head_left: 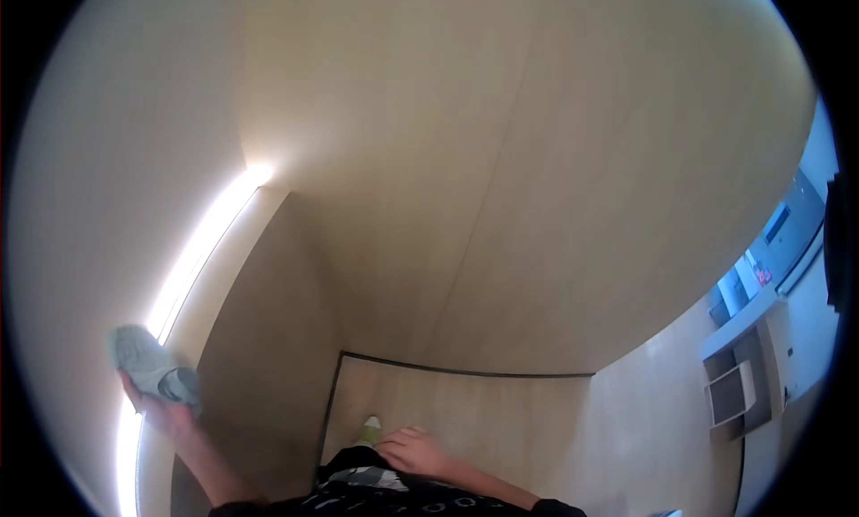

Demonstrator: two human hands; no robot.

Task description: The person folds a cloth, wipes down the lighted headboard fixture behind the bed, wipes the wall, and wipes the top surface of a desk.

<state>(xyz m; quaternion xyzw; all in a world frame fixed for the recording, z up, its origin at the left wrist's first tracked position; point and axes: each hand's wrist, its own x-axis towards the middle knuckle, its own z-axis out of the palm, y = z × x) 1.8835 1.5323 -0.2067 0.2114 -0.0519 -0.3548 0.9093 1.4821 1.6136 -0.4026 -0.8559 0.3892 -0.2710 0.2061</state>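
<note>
Grey-green cloth (150,363) gripped by the left hand (159,411) at the light strip's (208,239) edge — right hand (413,450) loosely open, empty, beside bare floor (523,418).

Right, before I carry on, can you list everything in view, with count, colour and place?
cloth: one, pale grey-green, left, over part of the light strip
light strip: one, glowing white, along the left wall
wall panelling: light wood tone, thin seam visible, ahead
floor: pale wood tone, bottom centre
edge trim: dark, where panelling meets floor
open-fronted unit: one, pale, far right
small item: one, pink, right edge, too small to identify
shoe: one clearly visible, pale green and white, bottom centre
top: one, black with white marks, bottom edge
left hand: one, cloth in its grip
right hand: one, low centre, beside the shoe
</note>
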